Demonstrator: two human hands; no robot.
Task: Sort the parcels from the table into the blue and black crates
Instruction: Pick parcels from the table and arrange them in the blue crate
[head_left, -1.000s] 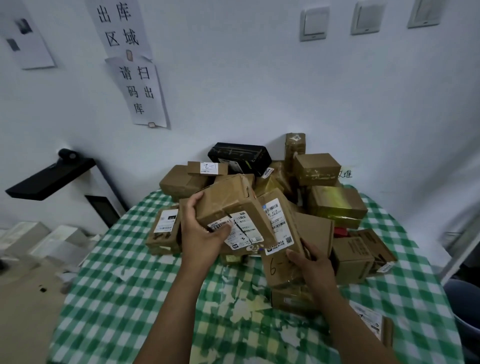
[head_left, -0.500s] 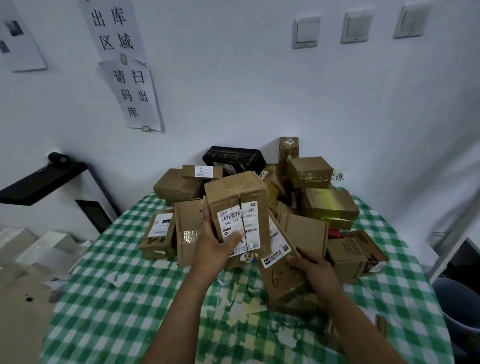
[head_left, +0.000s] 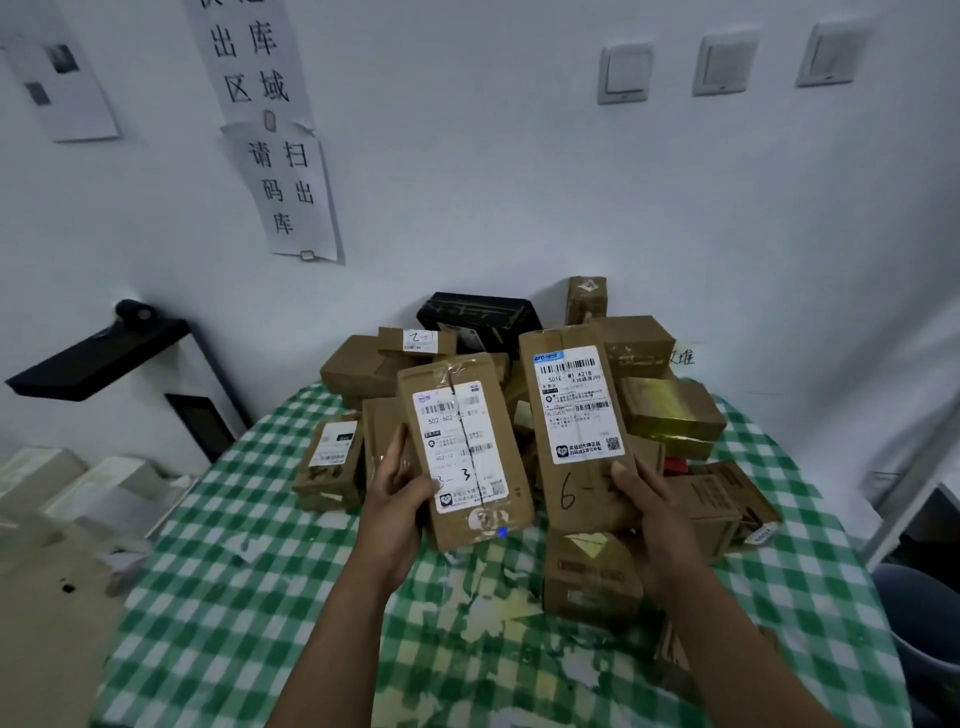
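head view looks down, near the table (head_left: 234, 597), edges seemingly warped.

My left hand (head_left: 397, 512) grips a labelled parcel (head_left: 462, 447), my right hand (head_left: 657, 519) a second parcel (head_left: 574, 410), over boxes (head_left: 358, 366) heaped on the checked table (head_left: 234, 597).

The left carton (head_left: 467, 452), gripped by the left hand (head_left: 397, 501), and the right carton (head_left: 576, 431), gripped by the right hand (head_left: 649, 514), are matt brown cardboard, each with a smooth white paper label and strips of glossy clear tape. Just right of the right hand, a taped box (head_left: 670, 410) shines yellow under its glossy wrap, and beyond both hands a black box (head_left: 478, 314) has a faint sheen. Under the wrists the checked tablecloth (head_left: 234, 597) looks like a smooth coated sheet, its print worn and flaking in patches.
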